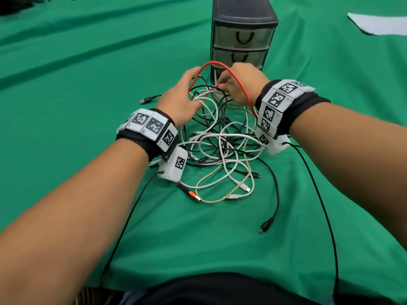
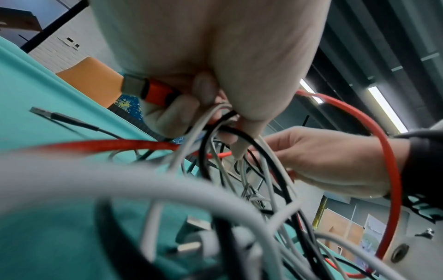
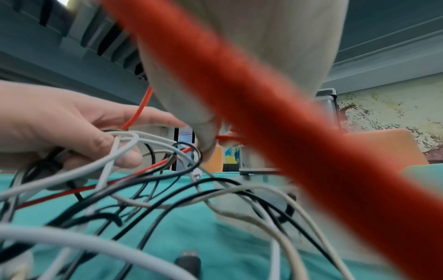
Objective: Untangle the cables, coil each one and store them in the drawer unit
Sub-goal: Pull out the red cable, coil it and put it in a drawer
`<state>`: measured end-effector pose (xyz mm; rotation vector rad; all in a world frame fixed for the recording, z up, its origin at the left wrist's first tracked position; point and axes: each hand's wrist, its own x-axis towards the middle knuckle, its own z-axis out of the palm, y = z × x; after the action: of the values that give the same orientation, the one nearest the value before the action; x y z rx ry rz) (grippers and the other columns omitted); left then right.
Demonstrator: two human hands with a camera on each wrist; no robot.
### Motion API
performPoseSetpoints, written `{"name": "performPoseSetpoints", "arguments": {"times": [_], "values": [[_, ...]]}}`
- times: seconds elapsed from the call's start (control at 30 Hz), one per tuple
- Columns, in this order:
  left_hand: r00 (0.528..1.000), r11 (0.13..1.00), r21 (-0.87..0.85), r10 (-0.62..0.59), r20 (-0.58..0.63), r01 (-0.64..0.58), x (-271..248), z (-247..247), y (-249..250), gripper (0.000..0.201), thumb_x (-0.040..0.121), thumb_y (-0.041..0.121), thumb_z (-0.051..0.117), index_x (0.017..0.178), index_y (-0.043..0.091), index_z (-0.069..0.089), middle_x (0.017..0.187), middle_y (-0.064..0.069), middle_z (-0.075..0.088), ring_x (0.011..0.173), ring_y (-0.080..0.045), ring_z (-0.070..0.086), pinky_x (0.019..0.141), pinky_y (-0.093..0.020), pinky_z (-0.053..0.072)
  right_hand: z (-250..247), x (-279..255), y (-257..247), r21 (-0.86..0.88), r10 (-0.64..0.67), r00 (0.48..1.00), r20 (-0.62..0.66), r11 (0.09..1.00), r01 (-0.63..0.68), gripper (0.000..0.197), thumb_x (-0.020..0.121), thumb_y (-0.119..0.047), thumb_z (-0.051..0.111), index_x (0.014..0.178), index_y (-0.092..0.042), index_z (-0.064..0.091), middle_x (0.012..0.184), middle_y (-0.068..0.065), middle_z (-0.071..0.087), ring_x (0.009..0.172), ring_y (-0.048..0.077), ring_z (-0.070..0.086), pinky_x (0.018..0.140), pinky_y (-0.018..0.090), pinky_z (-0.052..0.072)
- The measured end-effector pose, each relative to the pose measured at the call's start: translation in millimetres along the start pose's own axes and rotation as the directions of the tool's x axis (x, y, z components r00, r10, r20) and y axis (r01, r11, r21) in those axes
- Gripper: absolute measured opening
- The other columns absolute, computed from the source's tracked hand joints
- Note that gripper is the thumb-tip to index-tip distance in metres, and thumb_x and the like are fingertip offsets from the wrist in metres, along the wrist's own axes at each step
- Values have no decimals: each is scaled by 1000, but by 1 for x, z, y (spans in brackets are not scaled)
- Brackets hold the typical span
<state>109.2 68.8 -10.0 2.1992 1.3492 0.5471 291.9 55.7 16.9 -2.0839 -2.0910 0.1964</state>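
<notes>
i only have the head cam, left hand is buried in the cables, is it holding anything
Observer: Yes. The left wrist view shows the left hand gripping an orange plug in its curled fingers.
Operator: ok and the right one
Observer: In the right wrist view, the right hand pinches a thin stretch of the red cable.
Operator: anything else caught on the left hand
Observer: White cables loop over its fingers.
</notes>
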Motion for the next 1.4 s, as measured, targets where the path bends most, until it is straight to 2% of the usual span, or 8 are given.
{"name": "performPoseSetpoints", "arguments": {"times": [0.17, 0.3, 0.6, 0.7, 0.8, 0.87, 1.17, 1.4], "values": [[995, 994, 60, 94, 28, -96, 4, 2, 2, 48, 94, 28, 59, 138, 41, 43, 128, -2, 63, 110, -30, 60, 93, -39, 48, -8, -1, -1, 190, -43, 970, -240, 978, 90, 29, 100, -35, 49, 97, -15, 70, 89, 2, 64, 86, 23, 60, 75, 32, 46], [1000, 1000, -1, 3, 30, -3, 6, 7, -6, 13, 95, 32, 58, 105, 28, 50, 81, 2, 60, 78, -31, 64, 76, -45, 53, -23, 1, 7, 347, 168, 878, -449, 938, -2, 28, 100, -29, 45, 95, -15, 69, 88, -5, 61, 86, 14, 54, 80, 30, 44], [999, 997, -81, 16, -47, -19, 5, 10, -3, 13, 91, 23, 61, 90, 28, 49, 70, 11, 52, 65, -20, 49, 69, -37, 47, 7, -2, -1, -32, -39, 999, 25, 999, 39, 29, 103, -28, 44, 124, -34, 62, 126, -1, 64, 122, 30, 54, 102, 47, 32], [998, 996, -85, 21, -66, -26, 2, 7, -7, 15, 92, 27, 63, 105, 26, 54, 80, 8, 58, 74, -22, 51, 68, -32, 41, 13, -3, -1, 0, 3, 1000, -18, 1000, -3, 22, 101, -32, 48, 111, -34, 68, 111, -2, 68, 115, 31, 55, 99, 52, 27], [997, 997, -57, 55, -48, -58, 2, 5, -8, 38, 93, 30, 62, 130, 29, 53, 122, 2, 64, 106, -23, 58, 91, -32, 44, 6, -5, -2, 108, 24, 995, -94, 994, -14, 21, 101, -35, 49, 109, -30, 68, 106, -6, 65, 115, 26, 54, 106, 53, 24], [998, 998, -48, 42, -50, -45, 3, 6, -6, 33, 94, 30, 62, 126, 30, 56, 116, 4, 65, 104, -22, 59, 90, -32, 46, 2, -4, -1, 146, 63, 985, -160, 988, -39, 22, 101, -34, 48, 109, -28, 67, 109, -7, 64, 116, 24, 53, 103, 46, 24], [997, 999, 6, -52, -57, 52, 8, 7, -10, 19, 97, 38, 54, 100, 20, 56, 95, -1, 64, 87, -28, 58, 78, -38, 48, -6, -2, 7, 344, 300, 881, -367, 923, -171, 20, 98, -26, 49, 102, -22, 68, 98, -6, 62, 105, 20, 56, 105, 39, 37], [995, 995, 12, -95, -33, 96, 5, 4, -16, 13, 100, 30, 49, 90, 22, 47, 86, -2, 55, 83, -29, 52, 72, -36, 39, -20, 1, 39, 552, 553, 719, -420, 785, -282, 24, 98, -24, 48, 107, -17, 70, 101, 0, 66, 100, 17, 59, 82, 23, 42]]}}
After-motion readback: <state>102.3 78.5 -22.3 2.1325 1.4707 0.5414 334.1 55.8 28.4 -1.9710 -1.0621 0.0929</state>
